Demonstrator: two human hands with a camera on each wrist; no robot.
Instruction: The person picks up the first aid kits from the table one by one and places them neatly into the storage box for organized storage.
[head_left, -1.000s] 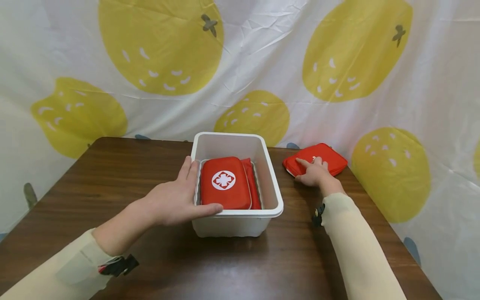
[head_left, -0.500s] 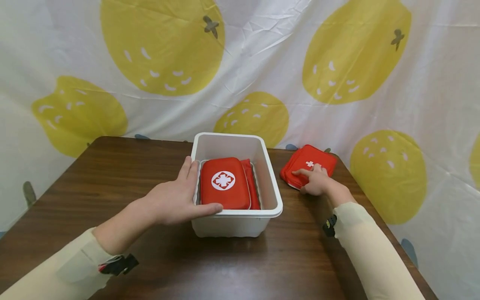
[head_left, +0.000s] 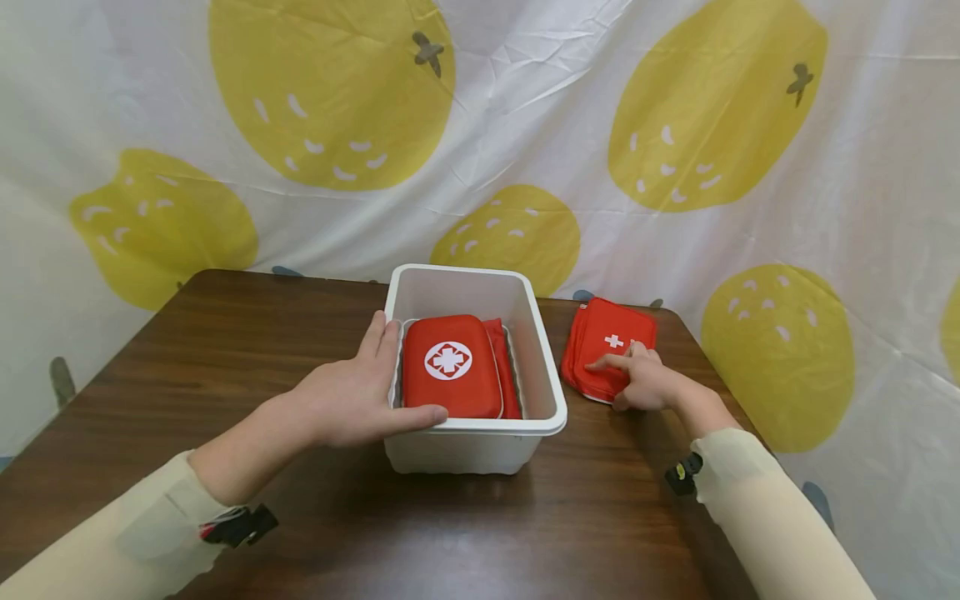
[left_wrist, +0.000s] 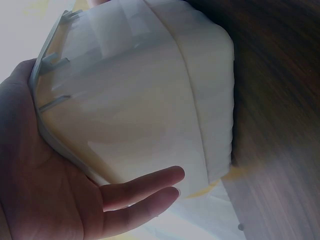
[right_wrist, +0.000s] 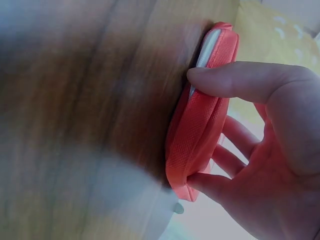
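Note:
In the head view my left hand (head_left: 352, 396) rests at the front left corner of a white plastic bin (head_left: 553, 398), its thumb along the front rim. Straight fingers (left_wrist: 150, 185) lie along the bin's outer wall in the left wrist view. Inside the bin is a red first aid case (head_left: 450, 396) with a white cross emblem, and a red fabric item (head_left: 504, 358) partly hidden beside it. To the right, my right hand (head_left: 648, 379) grips a flat red first aid pouch (head_left: 600, 329). Its thumb (right_wrist: 215, 82) is at the zipped side edge, the fingers over the top.
A dark wooden table (head_left: 247, 333) bears the bin and the pouch. Behind and to the right hangs a white curtain (head_left: 517, 83) with a yellow lemon print.
My right hand has turned the pouch and drawn it nearer along the table, slightly leftward. The left hand and the bin have stayed in place.

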